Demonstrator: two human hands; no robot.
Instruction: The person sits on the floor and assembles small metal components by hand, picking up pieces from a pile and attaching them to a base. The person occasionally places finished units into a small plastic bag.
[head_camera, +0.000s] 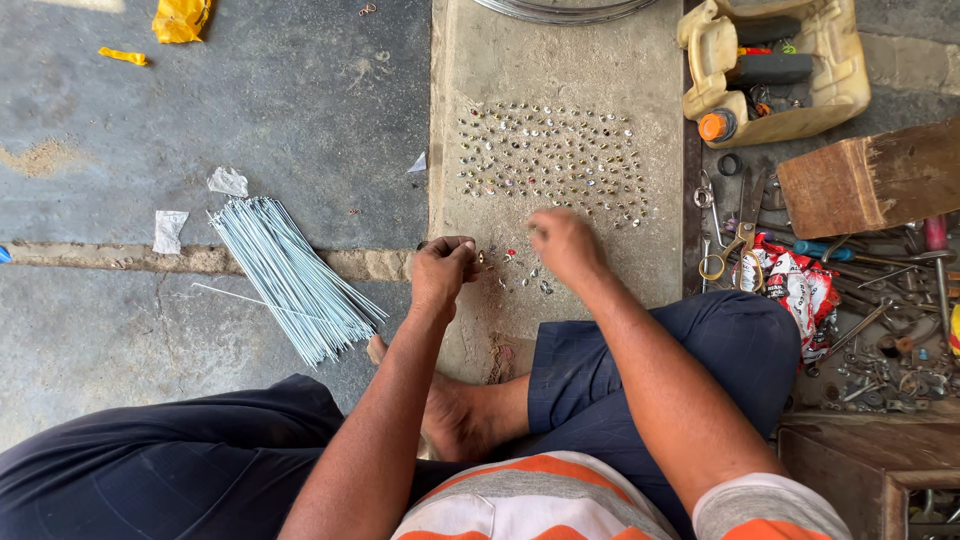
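Observation:
I sit on a concrete floor. Many small metal nipples (550, 160) stand in rows on a pale concrete slab (660, 270) ahead of me. My right hand (563, 243) is at the near edge of the rows, fingers pinched together over a few loose pieces (527, 277). My left hand (441, 268) is curled at the slab's left edge and seems to pinch a small metal piece at its fingertips. A bundle of thin silver spokes (290, 275) lies on the floor left of that hand.
A cut yellow jug (850, 90) holding tools stands at top right. A wooden block (870, 180), scissors (740, 235), a red-and-white packet (795, 285) and scattered metal tools lie on the right. Paper scraps (170, 230) and yellow wrappers (180, 18) lie on the left.

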